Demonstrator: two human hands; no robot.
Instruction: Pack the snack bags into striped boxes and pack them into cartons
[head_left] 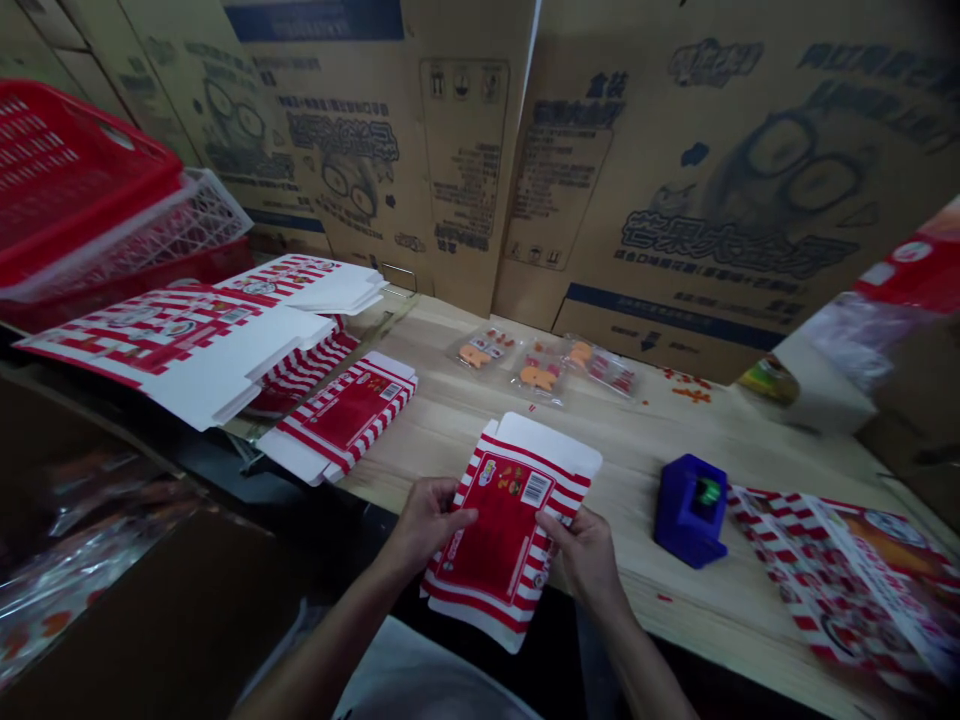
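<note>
Between my two hands is a flattened red-and-white striped carton (491,540), its printed back with a barcode facing up and white end flaps sticking out at both ends. My left hand (431,525) grips its left side, thumb on top. On the right edge, my right hand (585,555) pinches it the same way; the fingers underneath are hidden. The carton is held over the front edge of the wooden table (622,460). A similar striped carton (345,415) lies on the table to the left, beside a stack of flat printed carton sheets (202,340).
Clear packets with orange pieces (538,372) lie near the back. A blue tape dispenser (690,510) stands at right, beside more striped packaging (855,580). Large cardboard boxes (465,150) wall the back. Red baskets (75,180) are stacked far left; an open brown box (172,610) sits lower left.
</note>
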